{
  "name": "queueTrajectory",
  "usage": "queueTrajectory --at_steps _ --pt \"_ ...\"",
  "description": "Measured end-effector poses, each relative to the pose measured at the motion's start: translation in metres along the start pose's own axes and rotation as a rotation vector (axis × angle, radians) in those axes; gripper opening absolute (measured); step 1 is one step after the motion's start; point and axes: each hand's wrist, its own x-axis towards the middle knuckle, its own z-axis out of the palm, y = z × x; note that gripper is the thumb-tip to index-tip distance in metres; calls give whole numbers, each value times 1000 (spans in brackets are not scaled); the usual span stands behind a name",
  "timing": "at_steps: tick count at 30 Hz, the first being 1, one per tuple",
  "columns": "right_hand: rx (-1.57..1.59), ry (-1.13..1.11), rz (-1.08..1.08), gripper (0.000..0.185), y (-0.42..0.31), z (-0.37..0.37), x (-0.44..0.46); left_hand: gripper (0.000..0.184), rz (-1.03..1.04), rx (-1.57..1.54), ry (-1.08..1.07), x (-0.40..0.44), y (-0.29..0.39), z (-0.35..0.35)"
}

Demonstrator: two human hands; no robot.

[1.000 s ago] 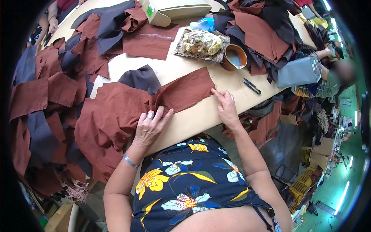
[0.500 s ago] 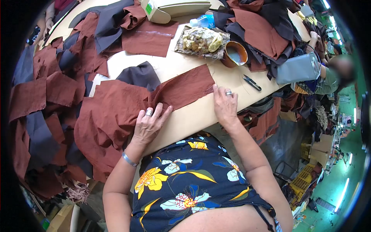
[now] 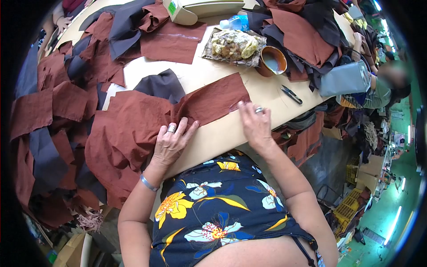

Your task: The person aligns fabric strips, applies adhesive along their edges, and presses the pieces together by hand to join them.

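A rust-brown cloth [image 3: 213, 99] lies across the pale table [image 3: 222, 138], its bunched part spilling over the near edge at the left. My left hand [image 3: 172, 141] rests on it with fingers spread, pressing near the fold. My right hand [image 3: 257, 121] has its fingertips at the cloth's lower right edge, where a pale wet-looking streak shows. Its fingers are slightly apart, and nothing shows in them. A dark cloth [image 3: 162, 84] lies partly under the brown one. Small black thread snips [image 3: 292, 95] lie to the right of my right hand.
Behind the cloth are a brown bowl [image 3: 272, 61] of whitish liquid, a crusted pad [image 3: 233, 46], a bottle [image 3: 235, 23] and a carton [image 3: 202, 10]. Cloth heaps [image 3: 58, 102] fill the left. A grey container [image 3: 344, 81] stands at the right edge. Other people are at both far sides.
My right hand has drawn back from the cloth's right corner and moved left along its lower edge, where a pale streak now shows. My left hand has barely moved.
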Motion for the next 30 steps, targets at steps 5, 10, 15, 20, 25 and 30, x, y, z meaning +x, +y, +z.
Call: queueTrajectory --at_steps 5,10,15,20,25,30 --pt "60 -7 -25 54 -7 9 -4 44 -1 4 -12 0 0 -1" --pt "394 -93 -33 51 -14 -1 2 44 1 8 -18 0 1 -2" --pt "314 68 288 46 86 -18 44 45 -7 5 -14 0 1 0" --pt "126 -139 335 42 137 -5 77 45 -9 -6 -29 0 1 -2" --pt "237 -259 363 38 147 -8 90 44 -9 0 -18 0 0 -2" --pt "57 61 267 33 130 -18 68 43 0 -8 2 1 0 0"
